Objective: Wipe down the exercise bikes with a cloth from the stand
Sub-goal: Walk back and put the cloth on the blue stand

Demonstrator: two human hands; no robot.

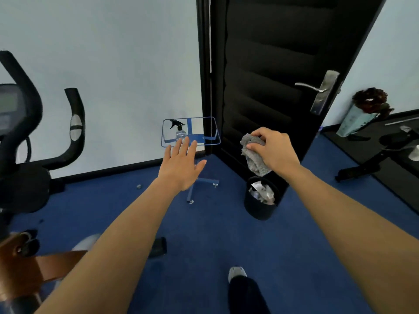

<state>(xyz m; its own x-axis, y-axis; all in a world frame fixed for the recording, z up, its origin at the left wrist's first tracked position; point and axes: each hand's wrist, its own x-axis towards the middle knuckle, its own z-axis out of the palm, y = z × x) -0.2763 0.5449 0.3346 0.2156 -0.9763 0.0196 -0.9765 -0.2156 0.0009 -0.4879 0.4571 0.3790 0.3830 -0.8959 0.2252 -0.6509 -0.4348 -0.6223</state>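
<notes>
blue carpet lies under the stand (212, 141), where the left hand (179, 165) reaches flat and empty for the spray bottle (179, 132), while the right hand (273, 149) squeezes the cloth (252, 155), ready for wiping.

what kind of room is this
Most likely a small gym or home workout room. An exercise bike stands at left, more black equipment at right, and a wheeled stand holds a spray bottle for cleaning.

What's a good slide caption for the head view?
Right hand holds cloth; left hand reaches toward spray bottle.
</notes>
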